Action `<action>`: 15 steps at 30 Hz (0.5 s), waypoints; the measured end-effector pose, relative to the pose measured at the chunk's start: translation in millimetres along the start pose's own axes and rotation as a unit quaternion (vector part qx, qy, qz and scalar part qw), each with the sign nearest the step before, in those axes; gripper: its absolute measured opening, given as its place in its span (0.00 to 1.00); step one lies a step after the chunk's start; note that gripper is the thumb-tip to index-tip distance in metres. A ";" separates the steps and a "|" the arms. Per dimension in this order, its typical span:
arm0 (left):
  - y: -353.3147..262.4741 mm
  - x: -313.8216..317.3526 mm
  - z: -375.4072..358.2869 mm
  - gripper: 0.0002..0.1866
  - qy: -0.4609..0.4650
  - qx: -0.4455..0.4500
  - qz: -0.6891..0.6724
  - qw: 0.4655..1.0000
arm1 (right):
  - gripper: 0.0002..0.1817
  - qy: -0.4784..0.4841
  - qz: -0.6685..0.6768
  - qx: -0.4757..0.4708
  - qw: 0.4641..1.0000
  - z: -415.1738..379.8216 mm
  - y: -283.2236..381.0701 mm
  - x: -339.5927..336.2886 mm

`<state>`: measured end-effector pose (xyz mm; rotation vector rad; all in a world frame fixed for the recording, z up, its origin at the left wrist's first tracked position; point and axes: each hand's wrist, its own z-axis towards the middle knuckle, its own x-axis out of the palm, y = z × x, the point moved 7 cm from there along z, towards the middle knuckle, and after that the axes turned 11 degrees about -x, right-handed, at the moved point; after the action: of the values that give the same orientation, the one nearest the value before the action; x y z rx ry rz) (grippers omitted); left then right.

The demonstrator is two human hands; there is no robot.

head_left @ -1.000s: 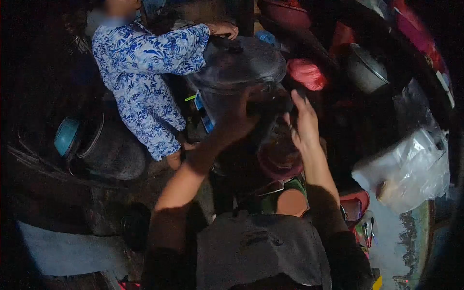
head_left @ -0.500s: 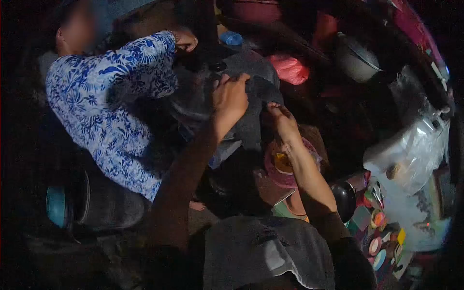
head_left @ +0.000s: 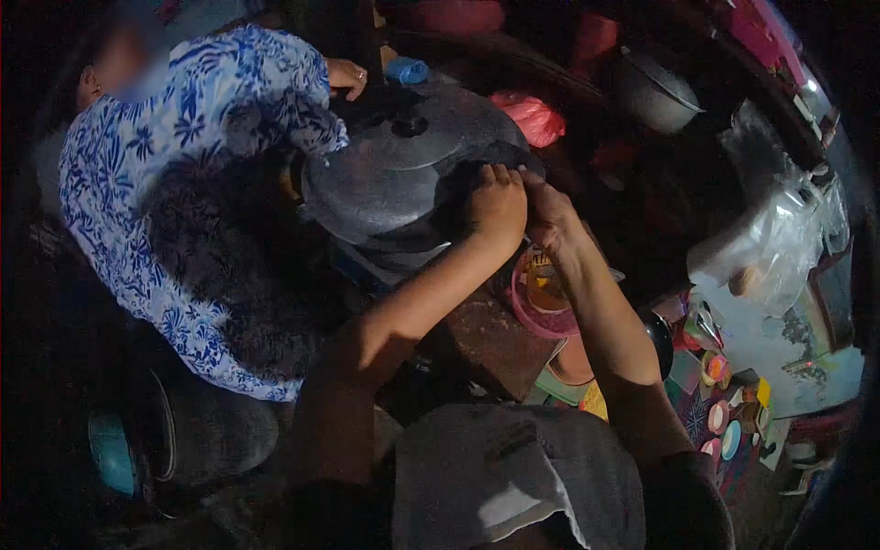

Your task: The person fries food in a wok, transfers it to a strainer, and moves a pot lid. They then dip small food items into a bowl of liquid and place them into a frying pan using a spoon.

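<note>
A large dark metal pot with a lid (head_left: pixel 367 183) stands in front of me, a black knob on top. At its right edge my left hand (head_left: pixel 500 209) is closed, fingers curled forward. My right hand (head_left: pixel 550 215) is closed right beside it, the two hands touching or nearly so. What they grip is lost in the dark; the pot's edge is right there. Just below my right hand sits a pink bowl or basket (head_left: pixel 541 323) with something orange-yellow in it.
A person in blue-and-white patterned clothes (head_left: pixel 211 110) bends at the left, a hand (head_left: pixel 346 78) near the pot's far side. A red plastic bag (head_left: pixel 532 119), a grey metal pot (head_left: pixel 660 96) and a clear plastic bag (head_left: pixel 779 247) lie to the right. Small dishes (head_left: pixel 720 417) crowd the lower right.
My hands have come together at the pot's right edge; the left moved right and down from above the lid. The person at left leans further over, and the lid is more visible.
</note>
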<state>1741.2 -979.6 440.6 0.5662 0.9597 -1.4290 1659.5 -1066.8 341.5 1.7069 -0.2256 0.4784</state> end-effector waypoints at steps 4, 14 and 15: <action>-3.8 0.8 0.5 0.09 -0.055 -0.039 0.043 0.997 | 0.11 0.030 -0.070 0.005 0.997 17.3 -9.8 -3.2; 12.0 17.6 -6.3 0.11 -0.206 -0.173 -0.057 0.961 | 0.16 0.397 0.165 0.092 0.898 -31.5 5.6 57.7; 16.0 26.1 -2.1 0.13 -0.155 -0.199 -0.072 0.965 | 0.16 0.411 0.072 0.088 0.904 19.8 -8.6 13.4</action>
<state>1753.3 -990.8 414.6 -0.0265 1.0105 -1.3530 1678.6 -1082.9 337.1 1.5200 0.3195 1.3112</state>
